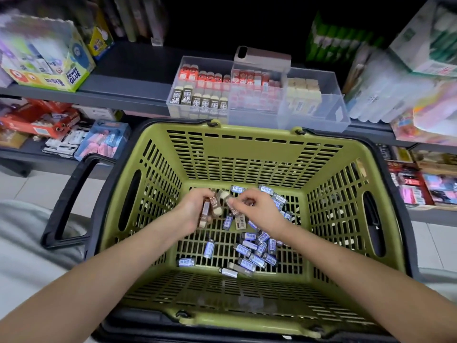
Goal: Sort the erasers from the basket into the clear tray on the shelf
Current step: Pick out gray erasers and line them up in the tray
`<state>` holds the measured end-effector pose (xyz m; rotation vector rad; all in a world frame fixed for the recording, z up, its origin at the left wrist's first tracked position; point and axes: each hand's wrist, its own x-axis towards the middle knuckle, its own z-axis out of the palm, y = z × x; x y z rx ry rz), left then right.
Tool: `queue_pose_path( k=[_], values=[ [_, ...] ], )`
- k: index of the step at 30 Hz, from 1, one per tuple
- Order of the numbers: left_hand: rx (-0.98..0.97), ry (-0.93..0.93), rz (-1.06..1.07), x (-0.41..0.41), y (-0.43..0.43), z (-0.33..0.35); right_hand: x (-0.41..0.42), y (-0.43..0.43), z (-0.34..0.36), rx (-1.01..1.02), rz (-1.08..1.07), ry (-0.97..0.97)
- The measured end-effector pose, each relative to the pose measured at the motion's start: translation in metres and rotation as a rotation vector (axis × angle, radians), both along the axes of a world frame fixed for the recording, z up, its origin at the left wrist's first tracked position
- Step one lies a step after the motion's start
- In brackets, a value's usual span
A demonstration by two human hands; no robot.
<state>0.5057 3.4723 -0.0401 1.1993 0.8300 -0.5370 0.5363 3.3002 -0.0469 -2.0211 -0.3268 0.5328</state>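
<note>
Both my hands reach down into the olive-green basket [249, 149]. My left hand [194, 210] grips a small bunch of brown-sleeved erasers [212, 206]. My right hand [258, 210] pinches another brown-sleeved eraser [236, 209] right beside that bunch. Several blue-sleeved erasers [252, 252] lie scattered on the basket floor, mostly at the centre and right. The clear tray [319, 115] stands on the shelf just beyond the basket, with rows of brown 2B, red and cream erasers standing in its compartments.
The basket's black handle [66, 206] folds out to the left. A phone [262, 58] rests on the tray's back edge. A Power Glue box [49, 58] is on the shelf at left, other stationery packs on the shelves at both sides.
</note>
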Motion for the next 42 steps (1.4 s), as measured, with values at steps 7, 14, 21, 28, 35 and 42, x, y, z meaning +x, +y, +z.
queue_pose_path(
  k=[7,14,21,28,35,42],
  values=[
    [-0.354,-0.194,-0.004,0.001,-0.018,0.027,-0.024,0.023,0.036,0.090,-0.188,-0.007],
    [-0.218,-0.145,0.088,0.000,-0.018,0.022,-0.017,0.002,0.044,0.303,-0.101,0.387],
    [-0.386,-0.126,0.208,0.006,-0.005,0.035,-0.044,-0.007,-0.027,-0.770,0.657,0.119],
    [-0.324,-0.244,0.188,0.010,-0.002,0.047,-0.047,-0.013,-0.051,-0.754,0.734,0.100],
    [-0.337,-0.306,0.170,0.010,-0.004,0.047,-0.052,-0.015,-0.057,-0.724,0.636,-0.196],
    [-0.063,-0.257,-0.076,0.012,-0.001,0.039,-0.013,-0.013,-0.006,0.036,-0.100,0.514]
  ],
)
